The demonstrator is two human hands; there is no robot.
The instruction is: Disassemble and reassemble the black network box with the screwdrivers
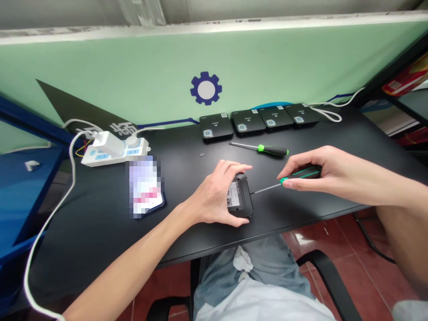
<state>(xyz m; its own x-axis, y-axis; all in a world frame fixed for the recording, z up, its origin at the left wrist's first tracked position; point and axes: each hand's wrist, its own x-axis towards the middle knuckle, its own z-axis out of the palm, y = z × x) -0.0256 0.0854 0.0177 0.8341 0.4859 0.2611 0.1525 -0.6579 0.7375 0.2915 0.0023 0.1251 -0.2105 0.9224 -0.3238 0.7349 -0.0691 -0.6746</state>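
Observation:
My left hand (212,196) grips a small black device (240,196) on the black table, its white label facing up and to the left. My right hand (323,171) holds a screwdriver (267,187) with a black and green handle, its fingers wrapped around the grip. The thin metal shaft points left, and its tip is at the device's right edge. I cannot tell whether it sits in a screw. A second green-and-black screwdriver (264,149) lies on the table just beyond my hands, and tiny screws (202,154) lie to its left.
Several flat black devices (245,122) stand in a row at the table's back edge. To the left are a white power strip (115,154) with a plug and cables, and a blurred phone (145,187). A chair (331,281) stands at the table's front right.

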